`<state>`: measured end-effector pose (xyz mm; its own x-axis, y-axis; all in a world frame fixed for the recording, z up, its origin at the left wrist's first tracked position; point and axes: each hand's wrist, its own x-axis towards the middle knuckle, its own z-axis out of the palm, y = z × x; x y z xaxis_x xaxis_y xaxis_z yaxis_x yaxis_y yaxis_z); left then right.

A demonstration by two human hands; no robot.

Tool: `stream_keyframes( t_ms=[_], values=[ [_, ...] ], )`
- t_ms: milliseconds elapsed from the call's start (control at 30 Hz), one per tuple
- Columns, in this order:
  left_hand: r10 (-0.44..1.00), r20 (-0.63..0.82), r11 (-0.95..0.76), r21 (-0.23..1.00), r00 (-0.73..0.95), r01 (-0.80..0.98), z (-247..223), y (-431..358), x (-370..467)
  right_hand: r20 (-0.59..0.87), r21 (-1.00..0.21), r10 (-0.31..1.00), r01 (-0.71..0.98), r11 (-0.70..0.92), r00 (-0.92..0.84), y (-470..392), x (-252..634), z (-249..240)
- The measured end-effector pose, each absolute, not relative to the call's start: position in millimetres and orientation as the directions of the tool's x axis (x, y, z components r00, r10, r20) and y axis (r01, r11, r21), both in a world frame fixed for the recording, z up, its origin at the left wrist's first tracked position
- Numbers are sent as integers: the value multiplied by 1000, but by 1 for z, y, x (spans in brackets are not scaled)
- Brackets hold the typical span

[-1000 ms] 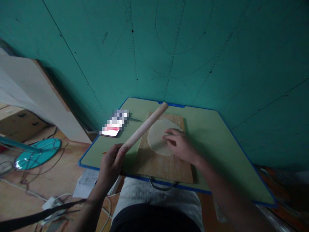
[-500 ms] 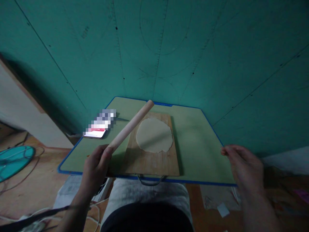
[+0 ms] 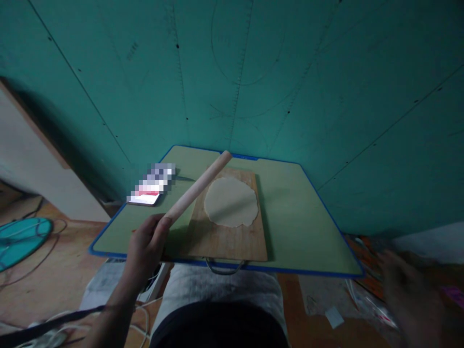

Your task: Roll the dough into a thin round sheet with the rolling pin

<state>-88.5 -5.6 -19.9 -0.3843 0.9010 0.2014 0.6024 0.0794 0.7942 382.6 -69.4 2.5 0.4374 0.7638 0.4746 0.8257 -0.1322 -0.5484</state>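
Observation:
My left hand (image 3: 148, 249) is closed round the lower end of a pale wooden rolling pin (image 3: 197, 187), which slants up and to the right above the table. Beneath its far half, a flat, roughly round sheet of dough (image 3: 232, 202) with an uneven edge lies on a wooden cutting board (image 3: 226, 244). A metal handle (image 3: 225, 270) juts from the board's near edge. Off the table's right side, my right hand (image 3: 409, 290) is smeared by motion, so its fingers cannot be made out.
The green tabletop (image 3: 293, 217) has a blue rim and stands against a green wall (image 3: 232, 72). A lit phone (image 3: 150, 186), partly pixelated, rests at the left. Cables (image 3: 145, 314) trail over the floor at lower left, near a teal round object (image 3: 25, 241).
My right hand has moved away from the table's right edge, outward and downward. My left hand keeps the rolling pin in nearly the same place, and the dough looks unchanged.

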Motion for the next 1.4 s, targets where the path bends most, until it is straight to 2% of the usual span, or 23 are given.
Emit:
stream_keyframes(
  t_ms=[33, 67, 100, 167, 233, 300, 367, 533, 733, 833, 933, 1100, 1267, 1400],
  values=[
    [899, 211, 74, 790, -383, 609, -20, -5, -89, 476, -538, 746, 826, -171, 465, -48, 375, -3],
    [898, 222, 67, 784, -380, 617, -19, -5, -89, 483, -540, 768, 834, -117, 421, -27, 362, -7],
    [896, 234, 61, 779, -378, 624, -19, -5, -89, 508, -537, 800, 843, 5, 319, -8, 343, -10],
    [896, 242, 53, 773, -372, 632, -17, -5, -89, 514, -472, 858, 832, 292, -9, 20, 292, -10],
    [898, 240, 48, 778, -368, 626, -15, -6, -88, 451, -383, 842, 787, 483, -297, 37, 238, -7],
    [899, 239, 42, 786, -367, 617, -15, -7, -89, 362, -312, 804, 751, 582, -473, 44, 195, -4],
    [898, 240, 40, 790, -369, 612, -17, -7, -90, 290, -271, 799, 756, 596, -527, 48, 170, -3],
    [896, 248, 33, 789, -368, 613, -21, -6, -92, 211, -224, 819, 789, 572, -534, 53, 161, -6],
    [901, 237, 39, 789, -362, 613, -16, -8, -89, 229, -166, 816, 805, 569, -530, 53, 158, -4],
    [900, 236, 33, 801, -366, 598, -20, -7, -91, 251, -181, 798, 784, 594, -547, 56, 156, -2],
    [899, 234, 29, 812, -370, 584, -31, -6, -96, 315, -282, 796, 750, 599, -517, 59, 157, -5],
    [900, 217, 31, 832, -377, 554, -42, -5, -100, 451, -554, 846, 654, 515, -284, 62, 163, -14],
    [901, 214, 37, 829, -378, 558, -40, -7, -99, 444, -696, 880, 553, 458, -170, 60, 174, -13],
    [899, 236, 22, 816, -368, 577, -31, -9, -95, 440, -775, 898, 513, 369, 20, 55, 208, -8]
  ],
)
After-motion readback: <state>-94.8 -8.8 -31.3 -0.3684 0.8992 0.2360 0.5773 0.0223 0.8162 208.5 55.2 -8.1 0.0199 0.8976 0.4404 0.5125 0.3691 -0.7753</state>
